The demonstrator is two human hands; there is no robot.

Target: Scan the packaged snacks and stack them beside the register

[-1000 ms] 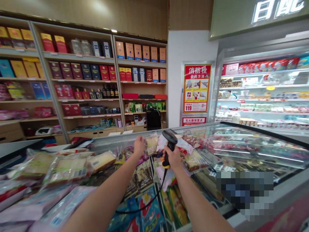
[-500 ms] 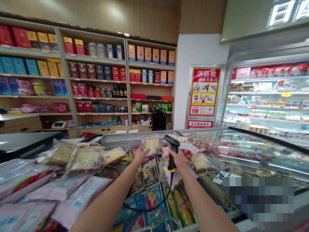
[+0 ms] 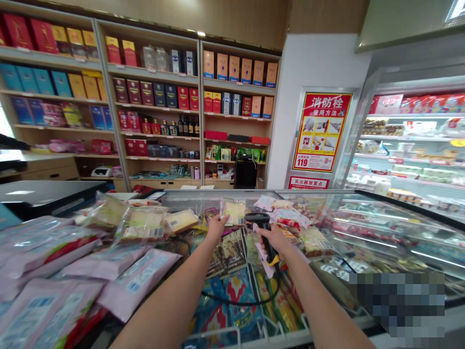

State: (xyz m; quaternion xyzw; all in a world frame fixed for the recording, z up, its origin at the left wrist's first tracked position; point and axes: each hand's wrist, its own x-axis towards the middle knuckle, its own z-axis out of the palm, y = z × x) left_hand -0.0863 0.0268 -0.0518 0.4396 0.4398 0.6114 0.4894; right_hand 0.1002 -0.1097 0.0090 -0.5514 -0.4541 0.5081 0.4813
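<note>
My left hand [image 3: 217, 229] pinches the left edge of a clear-wrapped pack of pale sliced food [image 3: 234, 211], with the thumb on its front and a barcode at its lower right. In my right hand [image 3: 273, 239] is a black and yellow barcode scanner [image 3: 258, 218], its head pointing left toward that pack. From the scanner's grip a black cable [image 3: 240, 303] loops down over the goods. Below both hands lie blue snack bags [image 3: 236, 295] and dark printed packs [image 3: 232, 252] inside the freezer case.
Pale pink bags [image 3: 140, 281] and more clear-wrapped packs [image 3: 143, 224] are heaped at the left. The freezer's glass lid [image 3: 363, 213] stretches to the right. Behind stand shelves of boxes [image 3: 156, 92], a red fire-hydrant sign [image 3: 322, 131] and a refrigerated display [image 3: 410, 160].
The scanner has tipped from upright, its head lower and nearer the pack's barcode. The view has shifted slightly left. My left hand keeps its hold on the pack.
</note>
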